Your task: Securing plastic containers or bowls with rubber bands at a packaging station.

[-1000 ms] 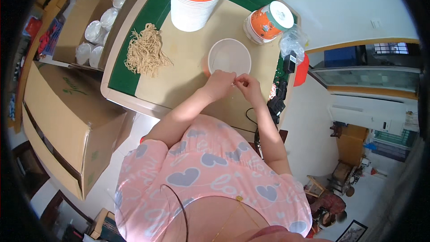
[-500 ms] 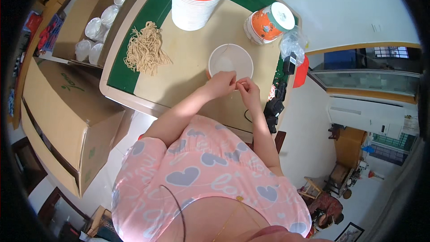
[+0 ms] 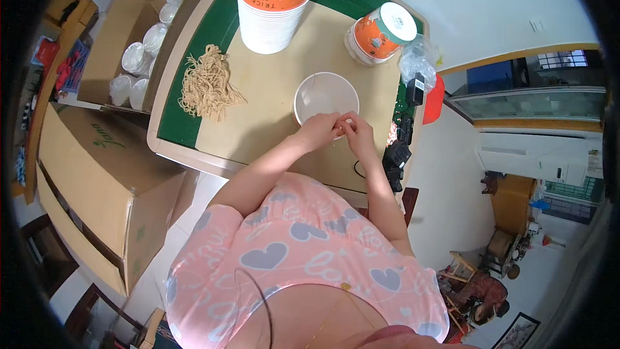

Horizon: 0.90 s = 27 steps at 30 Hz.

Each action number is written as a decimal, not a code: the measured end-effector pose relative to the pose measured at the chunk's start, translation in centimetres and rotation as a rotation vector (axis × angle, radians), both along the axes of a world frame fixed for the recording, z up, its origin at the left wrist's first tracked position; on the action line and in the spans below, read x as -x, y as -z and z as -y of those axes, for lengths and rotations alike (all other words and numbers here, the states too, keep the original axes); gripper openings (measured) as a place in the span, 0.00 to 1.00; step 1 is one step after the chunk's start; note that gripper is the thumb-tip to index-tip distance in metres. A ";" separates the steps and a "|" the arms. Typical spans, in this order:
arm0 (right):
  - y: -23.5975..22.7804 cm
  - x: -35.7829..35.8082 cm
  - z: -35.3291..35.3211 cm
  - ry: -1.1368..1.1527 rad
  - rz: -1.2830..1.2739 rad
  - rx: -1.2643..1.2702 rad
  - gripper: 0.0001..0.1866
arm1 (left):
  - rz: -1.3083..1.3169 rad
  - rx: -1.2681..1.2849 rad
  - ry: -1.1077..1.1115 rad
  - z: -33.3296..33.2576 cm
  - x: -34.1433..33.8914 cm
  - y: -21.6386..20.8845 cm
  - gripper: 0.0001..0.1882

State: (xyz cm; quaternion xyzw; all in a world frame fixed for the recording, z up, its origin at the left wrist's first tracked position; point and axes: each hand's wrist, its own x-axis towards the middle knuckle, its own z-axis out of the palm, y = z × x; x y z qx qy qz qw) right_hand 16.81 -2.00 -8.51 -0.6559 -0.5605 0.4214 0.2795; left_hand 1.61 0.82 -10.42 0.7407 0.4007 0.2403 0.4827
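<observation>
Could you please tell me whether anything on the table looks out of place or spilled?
I see nothing spilled. What looks most untidy is the tan string heap left of the open bucket: its strands lie loose and tangled, straddling the edge of the tan board onto the green tabletop.

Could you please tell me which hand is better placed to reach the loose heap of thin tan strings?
Probably the left hand: the tan strings lie on its side, and the right hand is farther away. Both are together by the near rim of the round, white-lined bucket.
</observation>
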 end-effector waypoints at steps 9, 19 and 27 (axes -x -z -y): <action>0.8 -0.8 -0.3 -0.010 -0.177 0.036 0.04 | 0.015 -0.200 0.112 0.4 1.8 0.0 0.08; 0.8 -0.9 -0.8 -0.046 -0.257 -0.023 0.05 | -0.042 -0.446 0.050 -0.1 1.8 -1.9 0.07; 0.1 -1.8 -1.5 -0.165 -0.044 0.141 0.05 | -0.119 -0.469 0.223 -0.9 2.9 -3.1 0.04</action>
